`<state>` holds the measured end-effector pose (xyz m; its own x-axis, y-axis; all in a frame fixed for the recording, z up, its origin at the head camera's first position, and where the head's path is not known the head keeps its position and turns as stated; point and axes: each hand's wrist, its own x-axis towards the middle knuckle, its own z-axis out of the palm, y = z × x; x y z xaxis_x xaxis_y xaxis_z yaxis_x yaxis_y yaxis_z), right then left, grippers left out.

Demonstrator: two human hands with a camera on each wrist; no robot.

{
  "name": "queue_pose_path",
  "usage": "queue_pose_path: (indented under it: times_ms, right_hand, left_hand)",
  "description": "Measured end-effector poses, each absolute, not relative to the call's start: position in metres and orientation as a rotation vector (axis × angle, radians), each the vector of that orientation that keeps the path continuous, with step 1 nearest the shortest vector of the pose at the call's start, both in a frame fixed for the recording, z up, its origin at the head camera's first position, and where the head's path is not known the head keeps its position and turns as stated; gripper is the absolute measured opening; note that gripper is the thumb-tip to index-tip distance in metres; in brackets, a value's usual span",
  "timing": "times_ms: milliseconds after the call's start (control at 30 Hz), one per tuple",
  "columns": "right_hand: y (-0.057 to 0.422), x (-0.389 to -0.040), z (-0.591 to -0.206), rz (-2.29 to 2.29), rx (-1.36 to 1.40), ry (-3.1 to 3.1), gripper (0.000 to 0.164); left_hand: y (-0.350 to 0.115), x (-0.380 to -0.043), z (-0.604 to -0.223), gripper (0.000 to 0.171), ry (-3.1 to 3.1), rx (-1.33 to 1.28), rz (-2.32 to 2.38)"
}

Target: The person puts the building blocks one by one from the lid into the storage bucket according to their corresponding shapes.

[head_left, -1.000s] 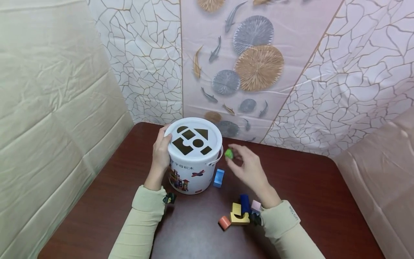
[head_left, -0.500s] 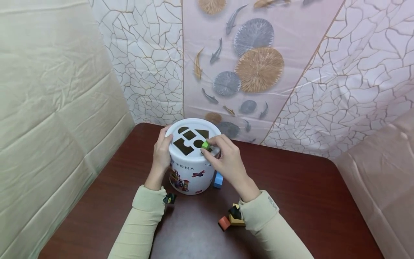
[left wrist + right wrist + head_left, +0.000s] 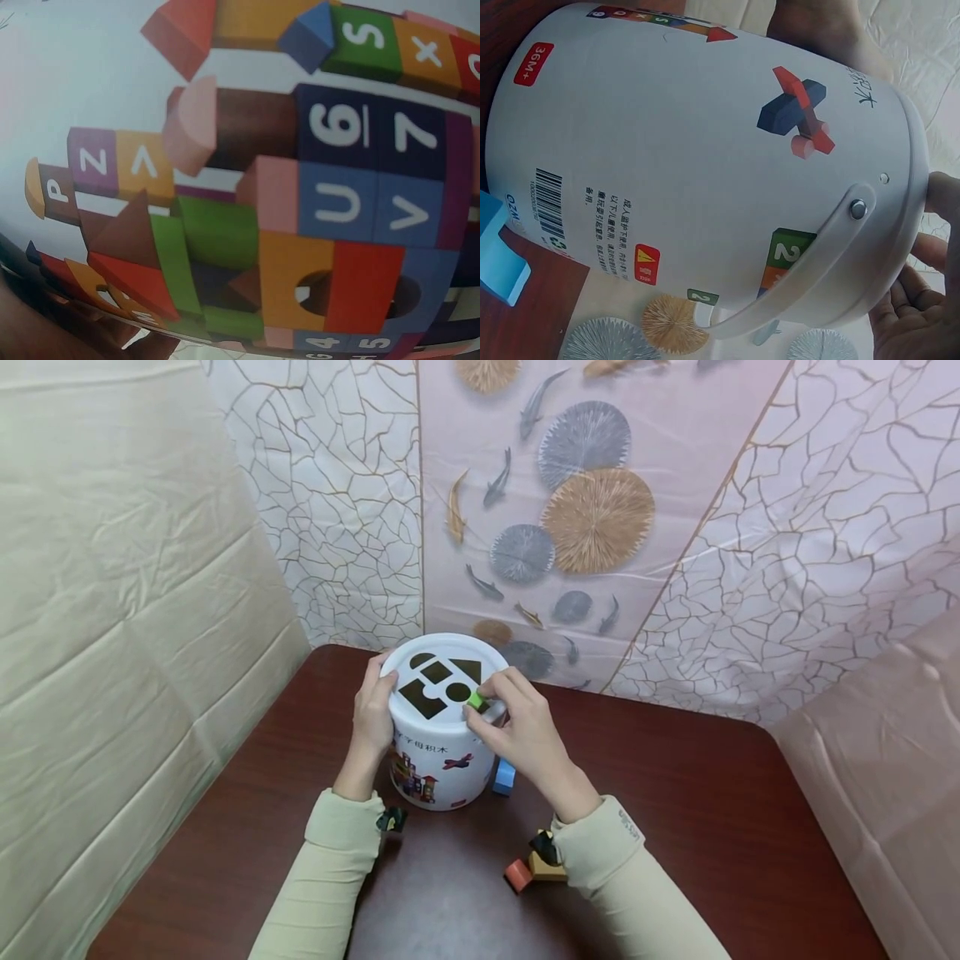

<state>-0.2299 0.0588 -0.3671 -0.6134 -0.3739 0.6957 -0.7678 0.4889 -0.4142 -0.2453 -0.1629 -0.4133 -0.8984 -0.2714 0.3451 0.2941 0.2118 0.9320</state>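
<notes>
Green block [image 3: 476, 699] between right hand [image 3: 517, 727] fingertips

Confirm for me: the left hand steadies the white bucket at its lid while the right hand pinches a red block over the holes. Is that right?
Not quite: the block pinched by the right hand is green, not red, as the head view shows. The rest holds: the left hand steadies the white bucket at its lid.

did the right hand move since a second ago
Yes. The right hand, pinching the green block, went left from over the table to the white bucket and now holds the block on the lid by the cutouts.
</notes>
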Motion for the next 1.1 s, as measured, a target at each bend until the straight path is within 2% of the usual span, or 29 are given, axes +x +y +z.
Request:
queue_pose_path:
  times_ms: [667, 1100]
  right_hand:
    - [0.047, -0.223, -0.349, 0.784, 0.851, -2.334, 0.011]
    - [0.048, -0.224, -0.353, 0.808, 0.863, -2.337, 0.012]
  left_hand:
    - [-0.163, -0.245, -0.408, 0.043, -2.066, 0.013, -1.727]
    - [-0.163, -0.245, -0.412, 0.043, -2.071, 0.025, -1.718]
